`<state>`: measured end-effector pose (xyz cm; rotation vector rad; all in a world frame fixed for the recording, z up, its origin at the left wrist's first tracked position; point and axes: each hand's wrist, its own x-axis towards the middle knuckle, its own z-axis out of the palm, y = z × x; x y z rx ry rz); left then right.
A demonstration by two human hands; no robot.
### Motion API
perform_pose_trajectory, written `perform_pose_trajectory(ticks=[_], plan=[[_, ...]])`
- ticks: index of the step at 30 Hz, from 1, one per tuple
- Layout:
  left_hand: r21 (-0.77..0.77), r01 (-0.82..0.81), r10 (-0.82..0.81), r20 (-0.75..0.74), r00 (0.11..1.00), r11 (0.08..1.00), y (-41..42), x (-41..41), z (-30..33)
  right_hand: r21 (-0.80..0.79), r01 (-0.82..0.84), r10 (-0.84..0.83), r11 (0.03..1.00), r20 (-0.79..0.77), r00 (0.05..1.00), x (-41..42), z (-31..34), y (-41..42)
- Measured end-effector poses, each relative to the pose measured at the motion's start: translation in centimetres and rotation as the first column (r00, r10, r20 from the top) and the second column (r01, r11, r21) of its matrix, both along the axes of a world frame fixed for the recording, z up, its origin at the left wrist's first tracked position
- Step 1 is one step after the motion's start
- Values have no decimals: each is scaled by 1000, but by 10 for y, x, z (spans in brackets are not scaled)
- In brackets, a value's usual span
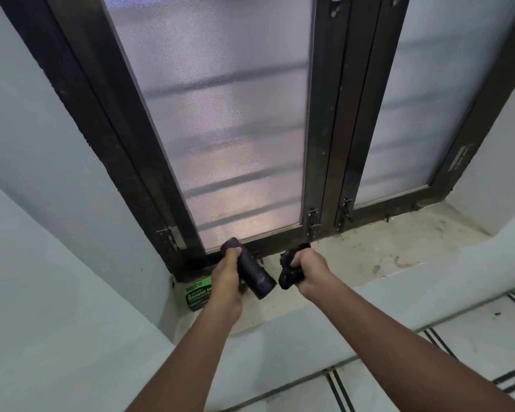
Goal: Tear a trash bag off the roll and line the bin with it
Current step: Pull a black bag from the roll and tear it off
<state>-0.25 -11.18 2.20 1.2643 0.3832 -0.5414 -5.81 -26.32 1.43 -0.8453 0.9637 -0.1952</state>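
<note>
A tall window [220, 120] with dark brown frames and frosted mesh panes fills most of the view, its two leaves meeting at a central post with small metal latches near the bottom. Pale walls [42, 144] flank it on both sides. Below the frames runs a stained, light stone sill [384, 251], and below that, at the lower right, lies a white tiled floor [473, 331] with thin dark double lines.

Two bare forearms reach up from the bottom edge toward the sill's left half. The left hand [228, 275] is closed around a black roll of trash bags [252, 270], thumb over its upper end; the roll tilts, its upper end toward the window frame and its lower, open end pointing down and to the right, above the sill. The right hand [308, 270] is clenched on a crumpled black trash bag [290, 270], bunched in the fist, with plastic showing above and below the fingers. The bag's lower bunch sits just beside the roll's lower end; whether the two are joined cannot be told.

At the sill's left corner, partly hidden behind the left wrist, lies a green and black package [197, 294] with white lettering, touching the sill surface near the window frame.
</note>
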Motion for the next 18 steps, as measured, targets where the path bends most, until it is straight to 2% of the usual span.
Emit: perform_pose_trajectory(ticks=[2, 3, 6, 8, 9, 11, 14, 16, 18], plan=[[-8, 70, -69, 40, 997, 998, 0, -2, 0, -218, -163, 146, 962, -92, 985, 4, -11, -4], [5, 105, -105, 60, 993, 994, 2, -3, 0, -356, -248, 202, 901, -163, 966, 6, -17, -6], [101, 189, -201, 130, 971, 977, 6, -2, 1, -670, -456, 232, 586, -401, 886, 7, -21, -13], [163, 218, -246, 180, 952, 962, 9, -1, 2, -773, -478, 221, 417, -424, 878, 11, -14, -15], [187, 231, -267, 195, 944, 955, 11, -1, 2, -816, -430, 202, 388, -379, 903, 14, -11, -18], [228, 239, -287, 210, 935, 944, 13, 1, 2, -902, -224, 167, 369, -172, 971, 19, -10, -20], [261, 211, -271, 226, 936, 942, 15, 2, 2, -944, 62, 180, 323, 125, 976, 19, -21, -16], [263, 181, -243, 227, 943, 948, 16, 3, 2, -931, 172, 138, 322, 225, 964, 16, -30, -14], [249, 163, -219, 220, 951, 955, 16, 3, 0, -917, 211, 74, 338, 250, 965, 10, -40, -16]])
